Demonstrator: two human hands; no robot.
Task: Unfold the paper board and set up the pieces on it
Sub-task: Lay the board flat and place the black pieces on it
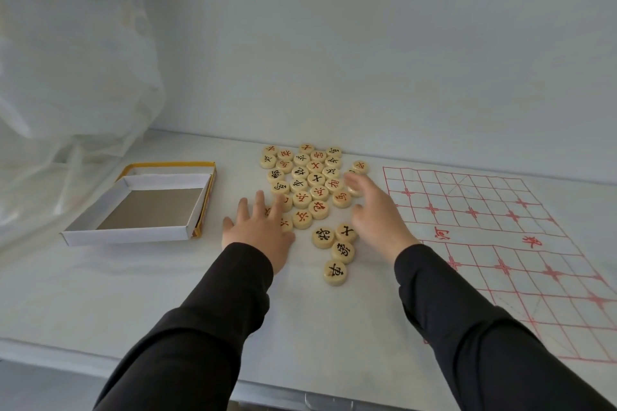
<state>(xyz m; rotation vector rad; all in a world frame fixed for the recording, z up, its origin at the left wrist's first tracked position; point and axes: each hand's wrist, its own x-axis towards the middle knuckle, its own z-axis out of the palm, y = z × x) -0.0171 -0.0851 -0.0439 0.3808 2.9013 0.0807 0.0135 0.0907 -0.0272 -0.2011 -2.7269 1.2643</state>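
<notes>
Several round wooden chess pieces [309, 182] with red or black characters lie in a loose cluster at the middle of the white table. The paper board [494, 243], a thin sheet with a red grid, lies unfolded flat to the right of them with no piece on it. My left hand [257, 227] lies spread flat at the cluster's left edge, its fingers touching and partly covering a few pieces. My right hand [374, 207] hovers with fingers extended over the cluster's right side, hiding a piece or two. Neither hand holds anything.
An empty white box tray [140, 210] sits on its yellow-edged lid at the left. A sheer white curtain [66, 60] hangs at the far left. The wall stands close behind the pieces. The table's front edge [300, 397] runs along the bottom.
</notes>
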